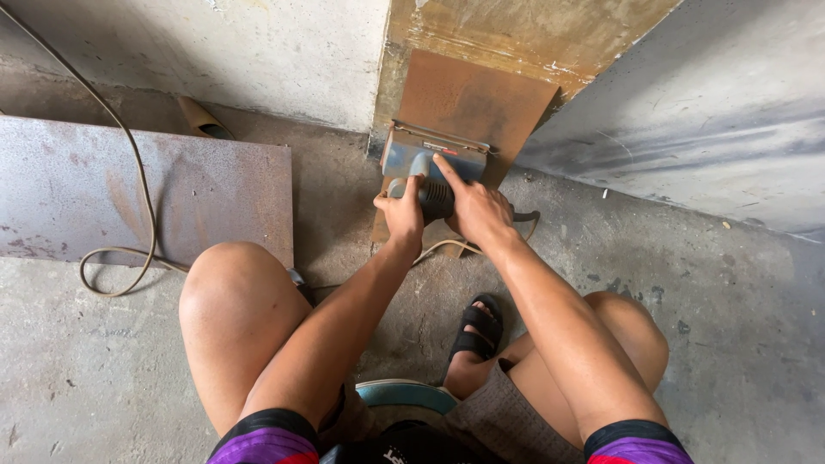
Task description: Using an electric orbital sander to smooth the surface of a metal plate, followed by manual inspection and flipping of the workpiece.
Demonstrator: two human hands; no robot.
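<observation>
Bare forearms and bare knees. Short purple sleeves with black cuff bands [268, 434] and a red trace at the edge. Grey textured knee-length shorts [507, 421]. Black strapped open-toe sandal [475, 331] on one foot. Bare left hand [400, 215], bare right hand [477, 206], no gloves.

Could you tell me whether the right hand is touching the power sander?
Touching: the head view shows the right hand resting on the power sander, index finger stretched along its top.

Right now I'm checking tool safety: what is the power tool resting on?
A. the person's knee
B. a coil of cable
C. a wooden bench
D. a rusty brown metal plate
D: the blue-grey power tool, held by both hands, sits on the rusty brown plate lying on the concrete floor.
</observation>
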